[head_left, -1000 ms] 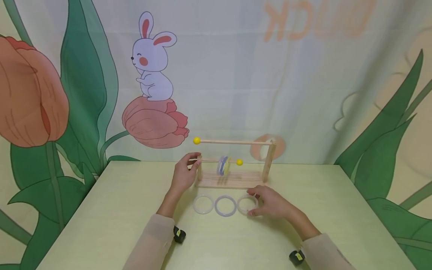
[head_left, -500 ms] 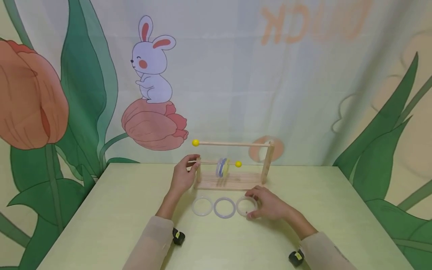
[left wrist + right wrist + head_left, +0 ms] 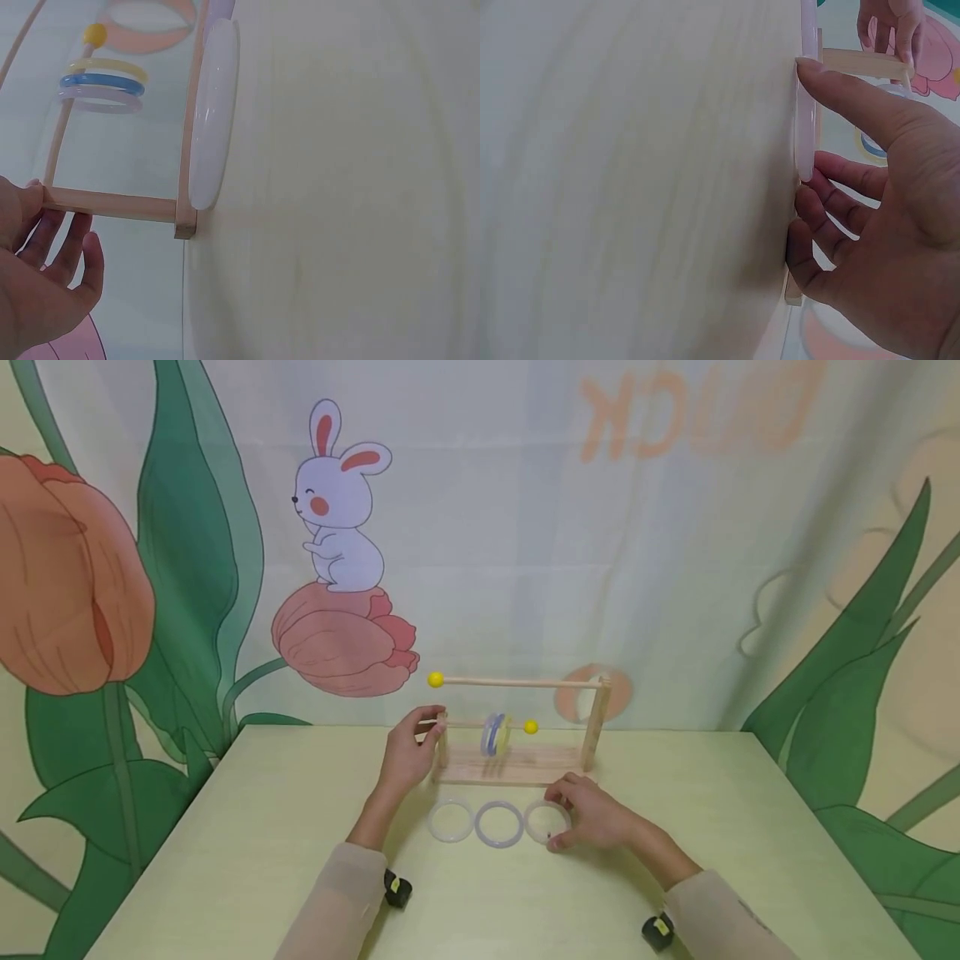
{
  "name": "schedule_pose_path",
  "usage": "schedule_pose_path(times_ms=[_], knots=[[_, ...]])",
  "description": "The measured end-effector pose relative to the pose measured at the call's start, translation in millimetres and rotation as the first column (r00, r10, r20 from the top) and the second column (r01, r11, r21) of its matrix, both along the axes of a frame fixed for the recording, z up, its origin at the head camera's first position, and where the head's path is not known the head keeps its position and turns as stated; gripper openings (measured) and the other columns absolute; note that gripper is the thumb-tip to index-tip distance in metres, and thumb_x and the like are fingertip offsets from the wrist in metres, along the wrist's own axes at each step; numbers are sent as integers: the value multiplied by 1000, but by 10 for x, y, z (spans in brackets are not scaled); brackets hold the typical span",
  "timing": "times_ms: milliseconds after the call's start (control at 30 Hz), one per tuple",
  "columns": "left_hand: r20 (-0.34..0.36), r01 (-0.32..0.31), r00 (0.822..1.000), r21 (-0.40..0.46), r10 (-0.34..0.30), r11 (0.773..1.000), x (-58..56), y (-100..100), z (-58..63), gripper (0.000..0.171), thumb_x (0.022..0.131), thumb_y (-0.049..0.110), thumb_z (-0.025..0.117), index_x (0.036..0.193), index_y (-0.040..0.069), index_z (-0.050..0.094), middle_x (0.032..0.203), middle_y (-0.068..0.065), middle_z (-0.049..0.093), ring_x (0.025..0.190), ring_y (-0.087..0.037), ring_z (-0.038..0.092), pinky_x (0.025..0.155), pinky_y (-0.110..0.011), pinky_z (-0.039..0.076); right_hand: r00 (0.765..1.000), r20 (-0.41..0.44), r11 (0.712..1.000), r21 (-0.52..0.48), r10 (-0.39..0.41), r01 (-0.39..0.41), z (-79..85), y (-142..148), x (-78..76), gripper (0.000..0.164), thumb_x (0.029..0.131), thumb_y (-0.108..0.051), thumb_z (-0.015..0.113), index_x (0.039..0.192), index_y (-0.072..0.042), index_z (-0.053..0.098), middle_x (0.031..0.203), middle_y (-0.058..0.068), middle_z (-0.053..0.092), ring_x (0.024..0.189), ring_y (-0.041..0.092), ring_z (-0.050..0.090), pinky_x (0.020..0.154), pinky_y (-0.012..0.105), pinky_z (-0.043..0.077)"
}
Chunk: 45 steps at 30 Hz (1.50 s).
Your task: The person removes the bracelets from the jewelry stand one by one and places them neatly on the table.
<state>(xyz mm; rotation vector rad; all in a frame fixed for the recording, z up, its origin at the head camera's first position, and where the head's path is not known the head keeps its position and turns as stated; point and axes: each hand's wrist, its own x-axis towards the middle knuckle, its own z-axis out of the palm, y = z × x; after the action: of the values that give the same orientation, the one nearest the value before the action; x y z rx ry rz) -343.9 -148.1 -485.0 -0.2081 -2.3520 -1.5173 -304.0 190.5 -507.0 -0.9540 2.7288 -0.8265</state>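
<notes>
My left hand (image 3: pixel 408 752) holds the top of the short left post (image 3: pixel 112 203) of a wooden ring stand (image 3: pixel 597 727), thumb above and fingers below. From that post runs a rod with a yellow ball (image 3: pixel 531 727) at its end; a yellow ring (image 3: pixel 112 66), a blue ring (image 3: pixel 105 81) and a pale purple ring (image 3: pixel 112 94) hang on it. In front of the stand, three pale rings lie in a row. My right hand (image 3: pixel 596 814) pinches the rightmost ring (image 3: pixel 805 127) across its rim between thumb and fingers. The middle ring (image 3: pixel 499 844) and left ring (image 3: pixel 451 840) lie untouched.
The stand's upper rod (image 3: pixel 517 682) carries another yellow ball (image 3: pixel 436 680) at its left end. Everything rests on a light wooden table (image 3: pixel 262 827), whose back edge meets a printed curtain (image 3: pixel 487 527). A black wrist camera (image 3: pixel 397 889) sits by the left sleeve.
The head view has tilted slightly, so the whole scene sits a little lower. Both hands keep their places on the stand and the rightmost ring.
</notes>
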Motion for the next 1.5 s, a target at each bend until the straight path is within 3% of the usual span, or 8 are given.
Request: schedule_pose_path(times_ms=[300,700,967,1167,1333,1500], knots=[[4,-6,1000,2,6,1000,12,-6,2,29,108,18,64,137,14,68,135,-8,68,123,-31,67,98,-49,60,999,47,999,21,-27,26,27,-22,27,67,76,-35,98,126,-4,65,118,4,58,110,23,52,95,42,49],[24,-2,1000,5,2,1000,20,-26,-16,30,108,20,64,137,14,67,136,-8,68,124,-31,67,99,-49,59,995,100,997,-80,19,-11,34,28,62,67,80,-30,96,130,3,64,121,12,61,112,32,57,100,51,50],[6,-6,1000,-4,6,1000,34,-55,-23,30,108,18,64,137,12,67,136,-10,68,123,-34,67,98,-51,59,996,86,998,-69,-1,6,1,-1,38,68,83,-34,93,133,1,64,122,11,63,111,29,59,97,46,51],[20,3,1000,8,-4,1000,18,-30,-39,31,108,20,64,138,13,67,137,-9,68,124,-32,67,99,-49,59,993,112,990,-132,-31,46,157,-10,69,63,90,-31,88,137,1,61,130,17,65,116,36,63,94,51,55],[17,-1,1000,4,1,1000,19,-24,-22,30,108,20,64,137,14,68,136,-7,68,123,-31,67,97,-49,60,998,4,975,-211,-65,64,377,-117,33,50,94,-29,84,133,-3,66,128,15,67,114,36,65,90,51,58],[7,0,1000,-7,0,1000,1,-12,-4,30,108,21,64,137,14,67,136,-7,68,123,-30,67,97,-48,60,984,-132,965,-249,-120,85,548,-294,-40,43,95,-28,83,129,-7,69,123,5,70,112,33,66,90,51,59]])
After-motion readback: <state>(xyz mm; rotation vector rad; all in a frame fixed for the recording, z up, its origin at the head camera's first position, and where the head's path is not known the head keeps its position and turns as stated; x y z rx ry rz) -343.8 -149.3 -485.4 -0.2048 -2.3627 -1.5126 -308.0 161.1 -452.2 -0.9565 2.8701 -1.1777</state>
